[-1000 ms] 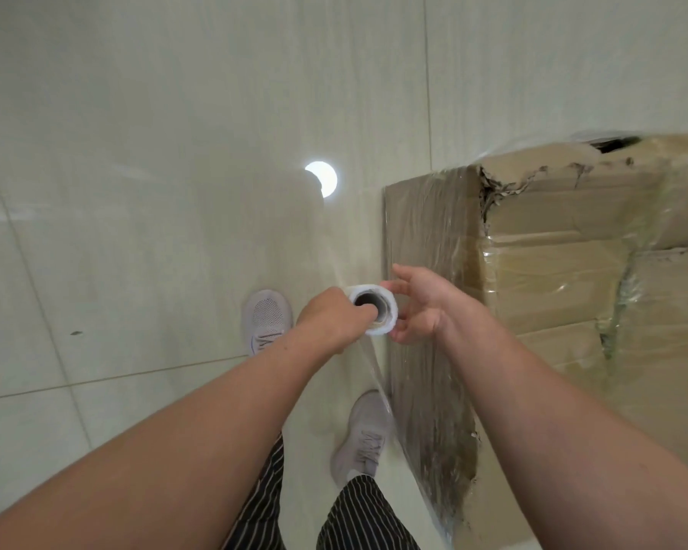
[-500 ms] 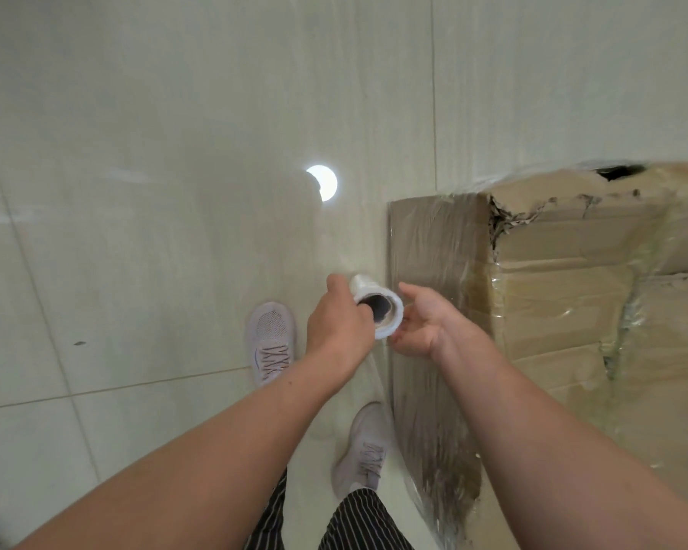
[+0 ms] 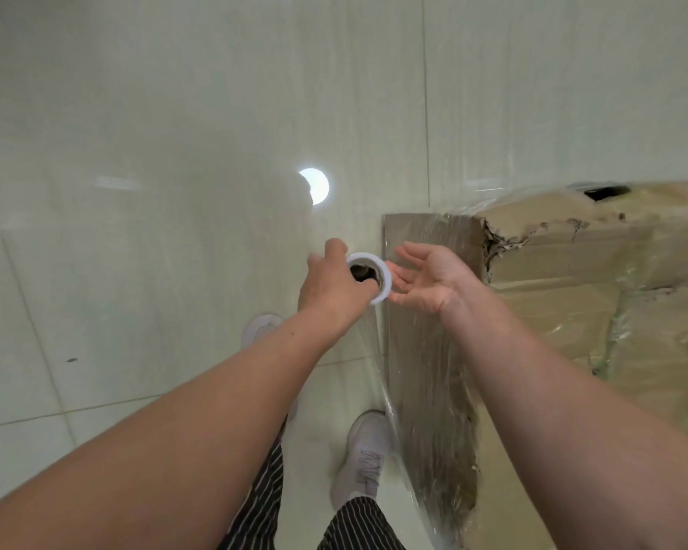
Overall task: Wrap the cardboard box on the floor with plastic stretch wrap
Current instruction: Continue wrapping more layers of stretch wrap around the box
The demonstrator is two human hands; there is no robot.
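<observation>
A worn cardboard box point(image 3: 572, 295) stands on the floor at the right, with clear film over its near side and a torn top corner. My left hand point(image 3: 334, 283) grips the white stretch wrap roll point(image 3: 374, 277), seen end-on, just left of the box's corner. My right hand point(image 3: 429, 279) is beside the roll with palm up and fingers spread; its fingertips are close to the roll's rim. A sheet of film point(image 3: 378, 351) runs from the roll down along the box edge.
Pale glossy floor tiles point(image 3: 175, 152) spread to the left and ahead, with a bright lamp reflection point(image 3: 314, 185). My two white shoes point(image 3: 364, 454) and striped trouser legs stand close to the box's near corner.
The roll and my left hand have moved up and forward along the box's corner. My right hand has let go of the roll and opened, palm up.
</observation>
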